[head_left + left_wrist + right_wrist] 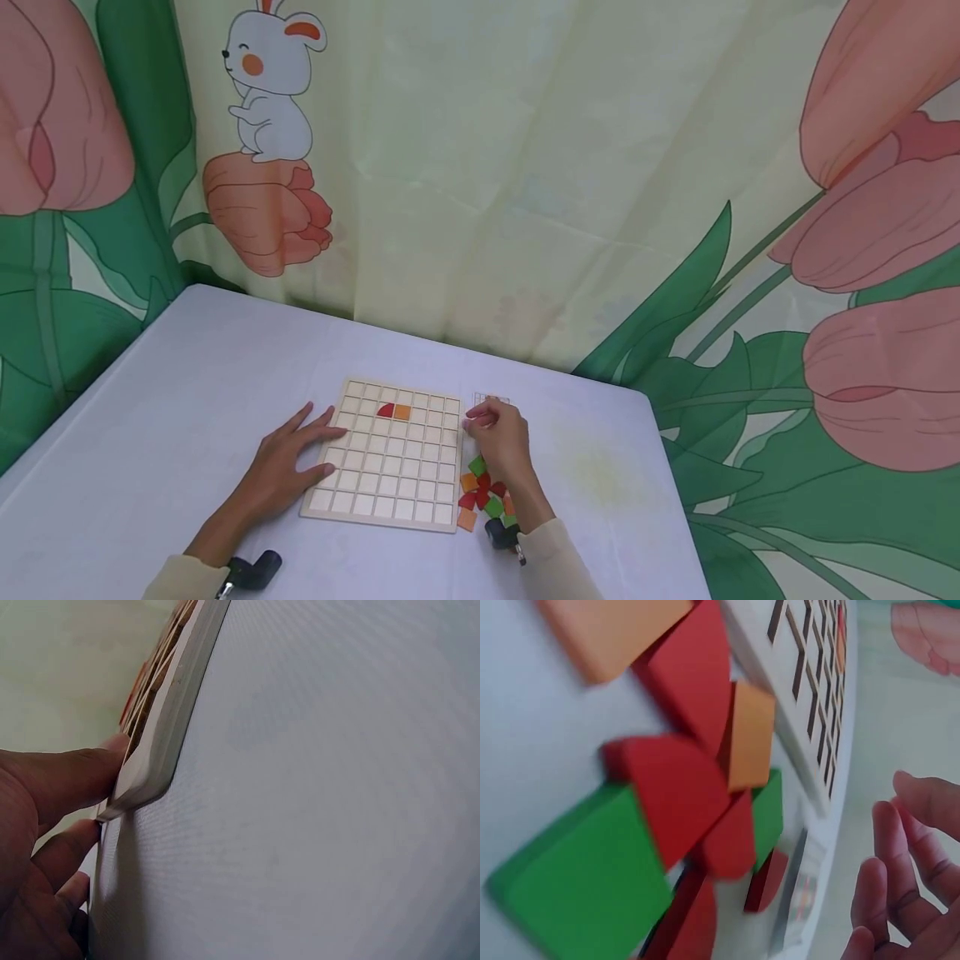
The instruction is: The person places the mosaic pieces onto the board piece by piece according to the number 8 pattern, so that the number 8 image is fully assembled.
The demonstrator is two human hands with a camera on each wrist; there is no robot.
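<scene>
A light wooden grid board [387,464] lies on the white table. In one of its upper rows sit a red quarter-round piece [386,410] and an orange square [402,412], side by side. My left hand [281,467] is spread at the board's left edge; in the left wrist view its thumb [82,776] touches the rim. Beyond the board's right edge hovers my right hand [506,437], thumb and fingertips close together, with no piece visible between them. Below it is a loose pile of red, orange and green pieces, including a green one [585,877].
A small printed card [480,398] lies by the board's upper right corner, partly behind the right hand. Black wrist devices [258,571] are strapped at both sleeves. A curtain [465,167] with a rabbit and tulips hangs behind the table.
</scene>
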